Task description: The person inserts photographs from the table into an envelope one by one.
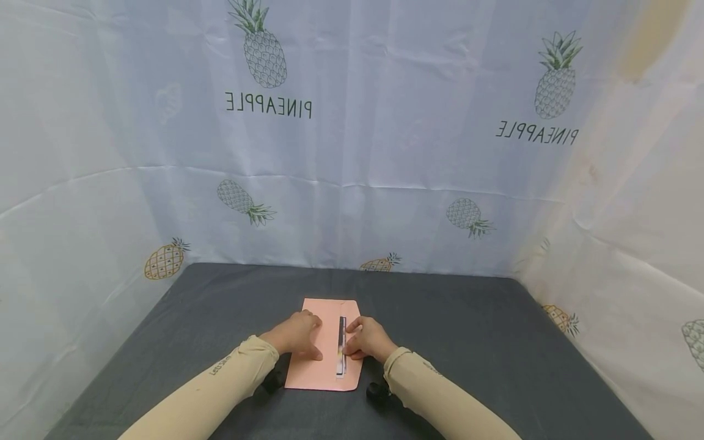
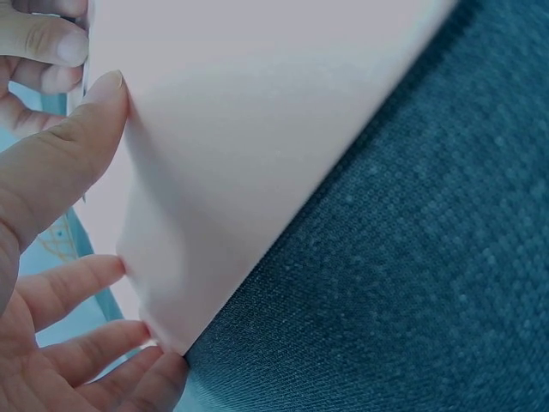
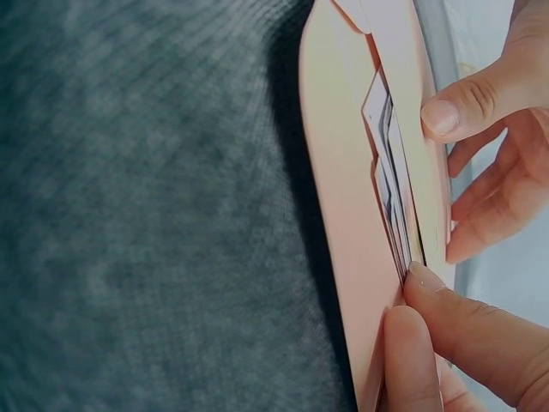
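A flat pink envelope (image 1: pixel 321 373) lies on the dark cloth. From a long slit near its right side shows a narrow stack of printed cards (image 1: pixel 341 348), with edges fanned slightly in the right wrist view. My left hand (image 1: pixel 296 335) rests on the envelope's left part, thumb and fingers spread; in the left wrist view the paper bulges between the thumb (image 2: pixel 103 112) and the fingers. My right hand (image 1: pixel 370 339) is at the slit's right side, where two fingertips (image 3: pixel 426 276) pinch the envelope's edge beside the cards.
The dark cloth (image 1: pixel 456 342) covers the table around the envelope. Pale curtains (image 1: pixel 385 122) printed with pineapples hang behind and along both sides. Small black devices (image 1: pixel 377 391) sit under the wrists.
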### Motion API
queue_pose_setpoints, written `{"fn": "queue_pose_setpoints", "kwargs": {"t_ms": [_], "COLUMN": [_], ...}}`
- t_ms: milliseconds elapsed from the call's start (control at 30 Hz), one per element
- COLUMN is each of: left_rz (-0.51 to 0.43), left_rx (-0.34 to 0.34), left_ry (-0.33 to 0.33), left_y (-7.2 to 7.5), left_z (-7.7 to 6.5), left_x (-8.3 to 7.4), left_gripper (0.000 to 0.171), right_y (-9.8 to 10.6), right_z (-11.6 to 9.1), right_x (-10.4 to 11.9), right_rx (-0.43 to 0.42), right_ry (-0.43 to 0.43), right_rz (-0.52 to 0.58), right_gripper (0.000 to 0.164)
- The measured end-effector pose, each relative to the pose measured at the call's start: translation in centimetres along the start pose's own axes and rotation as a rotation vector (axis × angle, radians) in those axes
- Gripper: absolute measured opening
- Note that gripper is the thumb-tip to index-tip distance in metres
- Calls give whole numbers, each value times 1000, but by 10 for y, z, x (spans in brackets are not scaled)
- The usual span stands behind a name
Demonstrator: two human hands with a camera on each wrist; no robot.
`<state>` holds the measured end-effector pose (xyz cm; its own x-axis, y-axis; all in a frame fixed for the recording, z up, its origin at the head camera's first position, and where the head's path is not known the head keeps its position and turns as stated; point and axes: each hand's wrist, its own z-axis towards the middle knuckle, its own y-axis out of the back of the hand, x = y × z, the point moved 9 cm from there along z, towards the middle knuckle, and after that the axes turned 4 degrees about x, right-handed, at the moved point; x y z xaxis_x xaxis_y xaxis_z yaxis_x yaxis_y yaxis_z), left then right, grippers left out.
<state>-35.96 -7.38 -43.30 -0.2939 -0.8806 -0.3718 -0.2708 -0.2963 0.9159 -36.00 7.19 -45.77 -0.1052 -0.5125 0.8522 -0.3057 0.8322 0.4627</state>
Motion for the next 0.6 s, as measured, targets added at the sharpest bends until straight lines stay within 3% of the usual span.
{"fn": "queue_pose_setpoints", "kwargs": {"t_ms": [600], "left_rz": [12], "left_rx": [15], "left_ry": [-4], "left_y": [-2], "left_z": [0], "left_x": [0], "left_gripper": [71], "right_y": [3], "right_z": [-2], "right_x": [-3], "right_rx": [48], "right_ry": [33], "right_rz": [52], "right_gripper": [30]}}
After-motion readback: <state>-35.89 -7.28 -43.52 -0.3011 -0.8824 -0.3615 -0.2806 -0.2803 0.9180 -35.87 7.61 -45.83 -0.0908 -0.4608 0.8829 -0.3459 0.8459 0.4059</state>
